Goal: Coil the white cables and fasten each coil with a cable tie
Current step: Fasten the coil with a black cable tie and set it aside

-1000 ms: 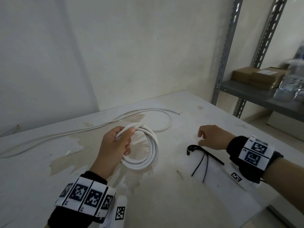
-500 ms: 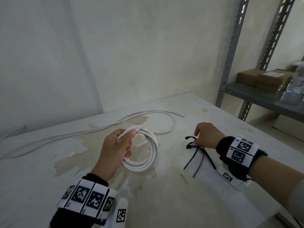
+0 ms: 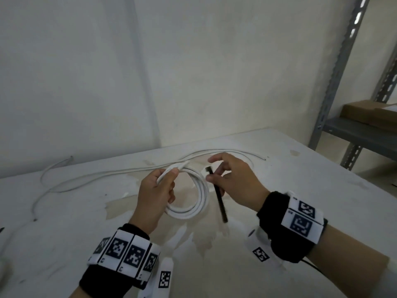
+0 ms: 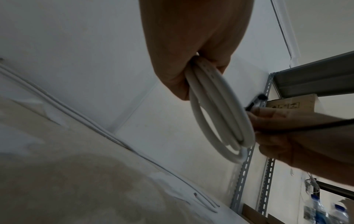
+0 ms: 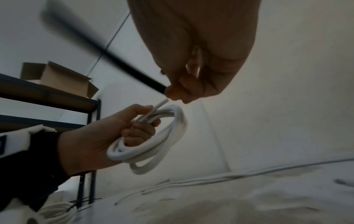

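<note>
My left hand (image 3: 158,190) grips a white cable coil (image 3: 198,201) at its upper left, holding it above the table (image 3: 300,190). The coil's round loops (image 4: 220,115) hang below the left fingers, and its free end (image 5: 161,103) sticks out past the thumb. My right hand (image 3: 234,181) pinches a black cable tie (image 3: 219,196) just right of the coil; the tie's head points up and its tail hangs down toward me. In the right wrist view the black tie (image 5: 122,65) runs blurred from the fingertips (image 5: 172,92) to the upper left.
Long loose white cables (image 3: 96,175) lie across the back of the table. A metal shelf rack (image 3: 354,130) with cardboard boxes (image 3: 365,112) stands at the right. Another white coil (image 5: 57,212) lies on the table behind my left arm. Water bottles (image 4: 325,212) stand low by the rack.
My right hand picked one black tie from the table at the right and carried it left up to the coil. The left hand has kept its grip on the coil.
</note>
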